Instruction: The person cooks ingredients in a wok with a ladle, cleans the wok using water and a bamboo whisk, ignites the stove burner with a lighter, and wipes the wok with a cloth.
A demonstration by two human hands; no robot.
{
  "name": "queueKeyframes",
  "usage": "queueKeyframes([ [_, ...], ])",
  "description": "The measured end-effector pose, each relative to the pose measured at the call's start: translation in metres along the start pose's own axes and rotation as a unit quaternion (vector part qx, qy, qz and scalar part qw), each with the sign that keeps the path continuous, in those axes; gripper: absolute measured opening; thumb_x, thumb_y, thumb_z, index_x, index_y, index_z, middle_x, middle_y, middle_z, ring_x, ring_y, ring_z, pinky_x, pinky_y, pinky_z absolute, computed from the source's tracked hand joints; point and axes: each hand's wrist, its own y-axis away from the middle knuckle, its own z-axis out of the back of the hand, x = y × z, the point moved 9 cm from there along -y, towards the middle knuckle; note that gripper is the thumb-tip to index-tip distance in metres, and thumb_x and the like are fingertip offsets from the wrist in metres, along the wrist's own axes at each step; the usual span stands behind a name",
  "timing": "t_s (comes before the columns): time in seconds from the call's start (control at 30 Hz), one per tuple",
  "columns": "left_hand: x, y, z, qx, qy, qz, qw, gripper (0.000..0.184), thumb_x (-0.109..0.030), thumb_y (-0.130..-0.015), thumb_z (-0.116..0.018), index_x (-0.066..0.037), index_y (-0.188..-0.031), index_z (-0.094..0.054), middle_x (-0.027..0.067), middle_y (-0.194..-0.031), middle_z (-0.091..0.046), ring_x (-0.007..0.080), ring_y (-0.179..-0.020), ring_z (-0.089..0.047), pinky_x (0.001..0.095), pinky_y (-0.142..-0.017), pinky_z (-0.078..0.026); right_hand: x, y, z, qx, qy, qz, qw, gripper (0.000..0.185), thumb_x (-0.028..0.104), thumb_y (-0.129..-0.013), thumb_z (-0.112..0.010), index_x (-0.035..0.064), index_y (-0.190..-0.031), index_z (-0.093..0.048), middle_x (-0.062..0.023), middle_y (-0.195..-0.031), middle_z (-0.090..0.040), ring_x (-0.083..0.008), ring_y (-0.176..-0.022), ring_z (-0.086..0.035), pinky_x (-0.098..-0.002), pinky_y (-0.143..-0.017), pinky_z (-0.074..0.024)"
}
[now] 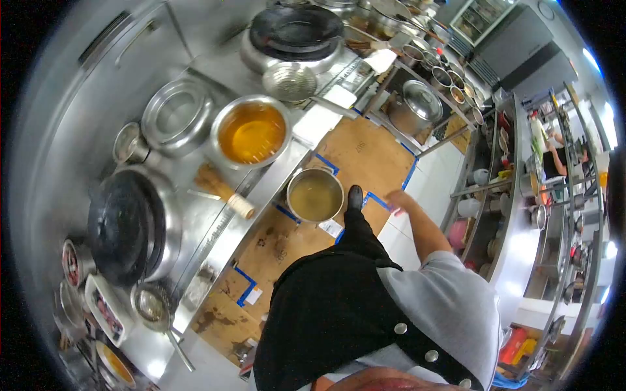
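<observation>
1. Lower left: wok (120,225) sits in a round steel ring on the counter (189,244); ring presumably stops it rocking.
2. Lower left: strainer (151,306), handle out past the counter edge, likely for an easy grab. White tray (99,283) just beside it.
3. Left of centre: brush (225,191) lies near the front edge, probably parked within reach.
4. Upper middle: bowl (250,100) of orange liquid, level on the counter; skimmer (290,81) near it, handle over the edge. Reads as kept handy.
5. Centre: floor pot (338,195), nearest thing to the hand in view, upright with cloudy liquid in it. Stands on taped cardboard (355,146), left of the shoe (355,197); sheet probably there to catch drips.
6. Right of centre: right hand (401,201) over the floor, apart from the floor pot. No load visible. Blurred; can't tell if fingers are apart or together. Left hand out of view, fingers unknown.
7. Upper right: lidded pot (417,101) on a low stand, likely stored off the floor.
</observation>
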Motion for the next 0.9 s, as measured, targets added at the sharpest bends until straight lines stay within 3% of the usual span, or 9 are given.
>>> queueKeyframes([
  [0.03,-0.019,-0.003,-0.007,0.001,-0.014,0.001,1.000,0.049,-0.047,-0.084,-0.072,-0.003,-0.102,-0.073,0.0264,-0.099,-0.074,0.0417,-0.100,-0.071,0.0515,-0.082,-0.055,0.018,-0.021,0.043,-0.008,-0.059,0.056,0.997,0.034,0.029,-0.100,-0.061,0.0124,-0.130,-0.061,-0.0114,-0.106,-0.072,-0.0281,-0.086,-0.073,-0.0533,-0.067,-0.0622],
  [0.17,-0.102,-0.006,-0.046,-0.007,-0.068,0.023,0.997,0.049,-0.048,-0.083,-0.073,-0.003,-0.101,-0.073,0.0261,-0.098,-0.074,0.0414,-0.099,-0.072,0.0514,-0.082,-0.055,0.175,-0.051,0.193,-0.176,-0.105,0.107,0.973,0.041,0.041,-0.099,-0.062,0.0069,-0.121,-0.062,-0.0130,-0.099,-0.071,-0.0276,-0.077,-0.070,-0.0480,-0.059,-0.0587],
  [0.37,-0.250,0.009,-0.121,-0.020,-0.127,0.076,0.989,0.049,-0.049,-0.082,-0.074,-0.002,-0.100,-0.073,0.0257,-0.097,-0.074,0.0409,-0.097,-0.072,0.0512,-0.081,-0.056,0.390,-0.154,0.366,-0.138,-0.353,0.249,0.891,0.048,0.040,-0.104,-0.058,0.0070,-0.138,-0.051,-0.0158,-0.128,-0.066,-0.0321,-0.110,-0.067,-0.0523,-0.089,-0.0548],
  [0.53,-0.375,0.019,-0.188,-0.024,-0.127,0.091,0.987,0.050,-0.049,-0.082,-0.074,-0.002,-0.098,-0.073,0.0254,-0.095,-0.074,0.0405,-0.096,-0.072,0.0510,-0.080,-0.056,0.523,-0.233,0.464,-0.121,-0.486,0.304,0.811,0.049,0.040,-0.106,-0.056,0.0051,-0.140,-0.048,-0.0168,-0.132,-0.064,-0.0333,-0.109,-0.068,-0.0492,-0.083,-0.0568],
  [0.63,-0.435,0.018,-0.219,-0.031,-0.116,0.085,0.989,0.050,-0.050,-0.081,-0.075,-0.002,-0.097,-0.073,0.0252,-0.095,-0.074,0.0402,-0.095,-0.072,0.0510,-0.080,-0.056,0.561,-0.283,0.505,-0.117,-0.567,0.256,0.774,0.042,0.042,-0.107,-0.056,0.0101,-0.133,-0.051,-0.0145,-0.122,-0.066,-0.0290,-0.097,-0.068,-0.0459,-0.080,-0.0566],
  [0.7,-0.467,0.013,-0.231,-0.035,-0.110,0.081,0.990,0.050,-0.050,-0.081,-0.075,-0.002,-0.097,-0.073,0.0250,-0.094,-0.074,0.0400,-0.095,-0.073,0.0509,-0.080,-0.056,0.570,-0.296,0.514,-0.117,-0.606,0.250,0.746,0.036,0.047,-0.105,-0.057,0.0165,-0.124,-0.053,-0.0082,-0.106,-0.064,-0.0234,-0.085,-0.064,-0.0385,-0.070,-0.0521],
  [0.77,-0.493,0.008,-0.239,-0.036,-0.102,0.077,0.991,0.050,-0.050,-0.081,-0.076,-0.002,-0.096,-0.073,0.0249,-0.094,-0.074,0.0399,-0.094,-0.073,0.0508,-0.080,-0.056,0.569,-0.305,0.517,-0.140,-0.633,0.235,0.724,0.036,0.050,-0.104,-0.057,0.0157,-0.116,-0.055,-0.0061,-0.099,-0.064,-0.0209,-0.083,-0.064,-0.0356,-0.066,-0.0495],
  [0.87,-0.520,-0.002,-0.245,-0.038,-0.093,0.067,0.993,0.051,-0.050,-0.080,-0.076,-0.002,-0.095,-0.073,0.0247,-0.093,-0.074,0.0396,-0.093,-0.073,0.0507,-0.079,-0.056,0.575,-0.300,0.520,-0.114,-0.630,0.201,0.742,0.046,0.050,-0.101,-0.063,0.0105,-0.124,-0.055,-0.0090,-0.102,-0.062,-0.0248,-0.088,-0.062,-0.0363,-0.066,-0.0465],
  [0.9,-0.527,-0.005,-0.248,-0.040,-0.089,0.063,0.993,0.051,-0.051,-0.080,-0.076,-0.002,-0.095,-0.073,0.0246,-0.093,-0.074,0.0395,-0.093,-0.073,0.0507,-0.079,-0.057,0.592,-0.279,0.517,-0.099,-0.602,0.229,0.758,0.041,0.050,-0.098,-0.065,0.0111,-0.110,-0.059,-0.0068,-0.092,-0.063,-0.0218,-0.079,-0.063,-0.0353,-0.062,-0.0454],
])
